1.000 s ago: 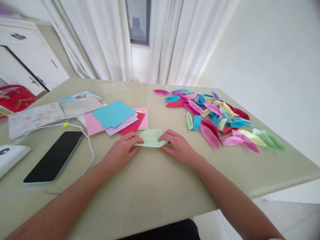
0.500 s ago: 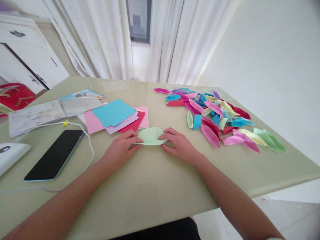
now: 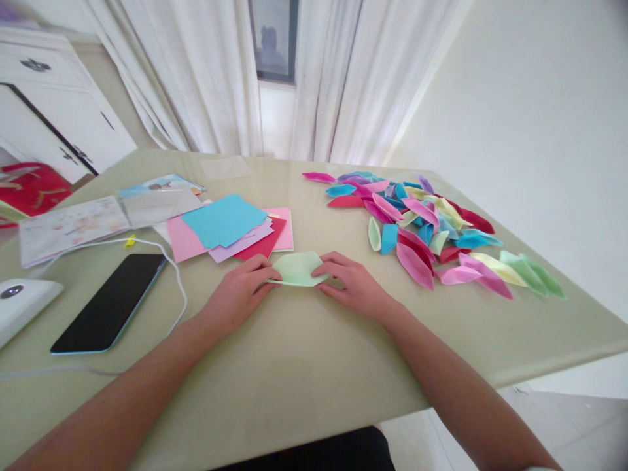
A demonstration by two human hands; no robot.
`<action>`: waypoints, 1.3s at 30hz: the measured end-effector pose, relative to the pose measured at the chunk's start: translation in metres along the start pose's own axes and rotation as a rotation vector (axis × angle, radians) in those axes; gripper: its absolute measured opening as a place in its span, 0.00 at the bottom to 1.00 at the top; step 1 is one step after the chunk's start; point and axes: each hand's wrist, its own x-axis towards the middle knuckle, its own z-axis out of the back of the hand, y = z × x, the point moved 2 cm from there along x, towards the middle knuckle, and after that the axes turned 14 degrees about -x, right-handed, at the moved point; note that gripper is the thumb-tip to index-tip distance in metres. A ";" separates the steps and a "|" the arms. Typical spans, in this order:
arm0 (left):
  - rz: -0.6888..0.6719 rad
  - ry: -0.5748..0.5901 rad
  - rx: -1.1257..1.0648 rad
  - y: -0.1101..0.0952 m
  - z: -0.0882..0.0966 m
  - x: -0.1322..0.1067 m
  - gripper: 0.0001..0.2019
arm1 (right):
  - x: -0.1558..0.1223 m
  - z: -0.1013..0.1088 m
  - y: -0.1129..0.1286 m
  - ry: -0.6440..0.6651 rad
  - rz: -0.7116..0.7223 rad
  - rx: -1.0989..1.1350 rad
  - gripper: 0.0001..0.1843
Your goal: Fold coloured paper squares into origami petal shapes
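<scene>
A pale green folded paper (image 3: pixel 296 269) is held between my two hands, just above or on the table near its middle; I cannot tell whether it touches the surface. My left hand (image 3: pixel 244 283) pinches its left end between thumb and fingers. At the right end, my right hand (image 3: pixel 349 282) grips it the same way. Beyond the left hand lies a stack of coloured paper sheets, with a blue sheet (image 3: pixel 224 220) on top and a red sheet (image 3: pixel 265 240) showing below. To the right spreads a heap of folded paper pieces, including a pink one (image 3: pixel 415 264).
A black-screened phone (image 3: pixel 108 304) lies at left, with a white cable (image 3: pixel 182 294) curving around it. Beside it is a white device (image 3: pixel 29 304). Clear plastic packaging (image 3: pixel 159 208) and a printed sheet (image 3: pixel 73 224) lie behind. The table's edge (image 3: pixel 554 366) runs along the right.
The green paper's upper face looks flatter, its dip near the right fingers less visible. Both hands keep their hold in nearly the same place; the view has shifted very slightly.
</scene>
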 end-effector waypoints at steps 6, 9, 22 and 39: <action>-0.001 0.003 0.011 0.003 0.001 0.000 0.13 | 0.002 -0.001 -0.001 0.026 0.007 -0.040 0.08; 0.020 0.028 0.004 0.002 0.000 0.001 0.15 | 0.003 0.002 0.000 0.025 -0.038 -0.007 0.07; 0.045 0.046 -0.021 0.005 0.000 0.004 0.14 | 0.003 0.000 -0.006 -0.055 -0.109 0.062 0.03; 0.161 -0.107 -0.117 0.008 0.007 0.005 0.12 | 0.006 0.004 -0.008 -0.177 -0.086 0.077 0.08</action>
